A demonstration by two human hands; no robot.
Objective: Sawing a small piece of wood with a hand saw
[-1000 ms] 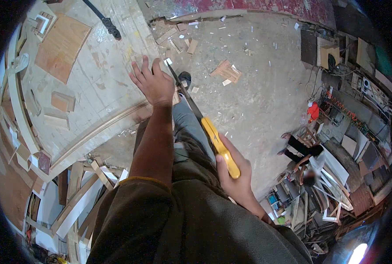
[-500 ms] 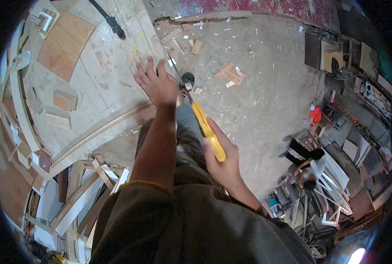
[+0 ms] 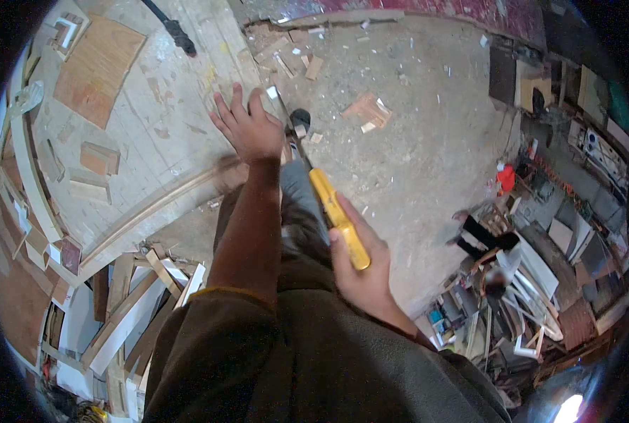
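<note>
My right hand (image 3: 365, 271) is wrapped around the yellow handle (image 3: 339, 218) of a handsaw. Its narrow blade (image 3: 301, 156) points away from me, just right of the workbench edge. With fingers spread, my left hand (image 3: 252, 134) rests at the right end of the bench, close beside the blade. What lies under that palm is hidden. A long wooden strip (image 3: 162, 209) runs along the near bench edge towards my left wrist. Near the blade's far end shows a small white piece (image 3: 271, 92).
On the pale workbench (image 3: 180, 106) lie a brown board (image 3: 99, 70), wood blocks (image 3: 99, 158) and a dark tool-like object (image 3: 179, 37). Offcuts (image 3: 367, 111) litter the concrete floor. Planks (image 3: 127, 310) are piled at lower left. Another person (image 3: 487, 243) is among boards at right.
The saw and my right hand have drawn back slightly towards me. My left hand stays spread in nearly the same place.
</note>
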